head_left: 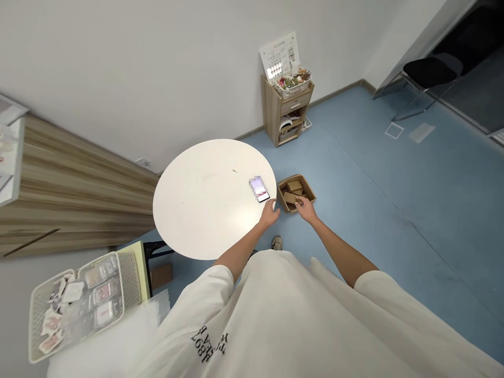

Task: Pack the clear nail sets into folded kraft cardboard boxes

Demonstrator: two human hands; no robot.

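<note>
A cardboard box (311,190) stands on the floor beside the round white table (197,199), with several small brown cardboard pieces (294,186) lying in it. My right hand (306,209) is over the box's near side, its thumb and fingers apart and slightly bent; I see nothing held in it. By the table's right edge is my left hand (269,214), open, the thumb away from the fingers. Just beyond its fingertips a phone (263,196) lies on the tabletop, its screen lit and partly blurred.
A small wooden cabinet (271,113) against the wall bears a white basket (292,90) and a display board (279,55). White baskets (121,283) of packets stand at lower left. A black chair (429,72) is at far right. My shoe (277,242) shows below.
</note>
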